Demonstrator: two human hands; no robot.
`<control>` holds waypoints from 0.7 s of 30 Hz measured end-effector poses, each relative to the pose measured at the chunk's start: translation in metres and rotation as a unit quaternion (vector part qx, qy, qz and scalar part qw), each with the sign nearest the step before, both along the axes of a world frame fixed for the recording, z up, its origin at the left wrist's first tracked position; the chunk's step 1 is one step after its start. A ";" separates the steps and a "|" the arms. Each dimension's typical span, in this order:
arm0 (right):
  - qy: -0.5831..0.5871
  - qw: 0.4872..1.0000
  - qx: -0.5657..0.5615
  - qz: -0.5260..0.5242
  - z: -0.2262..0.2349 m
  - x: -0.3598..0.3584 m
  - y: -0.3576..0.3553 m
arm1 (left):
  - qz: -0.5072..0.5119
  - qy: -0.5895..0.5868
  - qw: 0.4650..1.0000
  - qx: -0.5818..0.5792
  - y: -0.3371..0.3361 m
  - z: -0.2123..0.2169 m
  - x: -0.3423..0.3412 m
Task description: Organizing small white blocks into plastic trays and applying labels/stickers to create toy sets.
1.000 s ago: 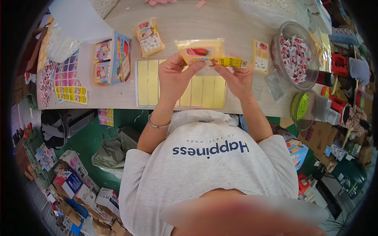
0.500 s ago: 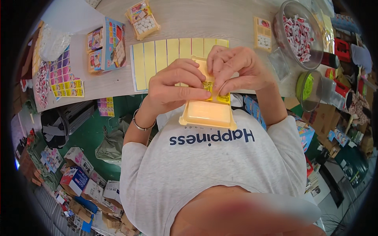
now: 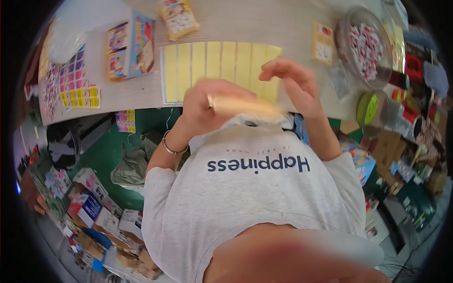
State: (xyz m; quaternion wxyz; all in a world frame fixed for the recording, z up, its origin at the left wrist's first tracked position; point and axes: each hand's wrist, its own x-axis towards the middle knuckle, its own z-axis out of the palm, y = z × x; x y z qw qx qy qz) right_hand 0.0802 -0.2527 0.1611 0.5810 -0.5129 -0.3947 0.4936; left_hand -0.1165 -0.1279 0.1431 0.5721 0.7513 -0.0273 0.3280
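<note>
My left hand (image 3: 199,101) grips a pale yellow plastic tray (image 3: 250,104), tilted nearly edge-on and smeared by motion. Whatever is on the tray's faces cannot be made out. Apart from it on the right, my right hand (image 3: 302,87) hovers with fingers apart and holds nothing visible. Beneath and beyond both hands, a sheet of yellow sticker strips (image 3: 214,61) lies on the table.
Left on the table (image 3: 264,21) stand an open blue display box (image 3: 141,45) and colourful sticker sheets (image 3: 73,78). A filled pack (image 3: 179,21) lies behind. Rightward are another filled tray (image 3: 322,43), a clear bowl (image 3: 347,61) of red-white sachets and a green-filled bowl (image 3: 365,108).
My right hand has let go of the tray and moved up and right, its fingers opening. My left hand has turned the tray from face-up to nearly edge-on.
</note>
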 end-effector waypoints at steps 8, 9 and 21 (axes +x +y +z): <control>-0.131 0.984 -0.124 -0.014 -0.049 0.007 0.157 | 0.363 -0.022 0.914 -0.181 0.089 -0.031 0.014; -0.128 0.984 -0.122 -0.019 -0.064 0.007 0.188 | 0.363 -0.026 0.914 -0.178 0.100 -0.038 0.019; -0.576 0.804 -0.135 -0.051 -0.093 0.027 0.173 | 0.550 0.352 0.740 0.163 0.148 -0.099 0.058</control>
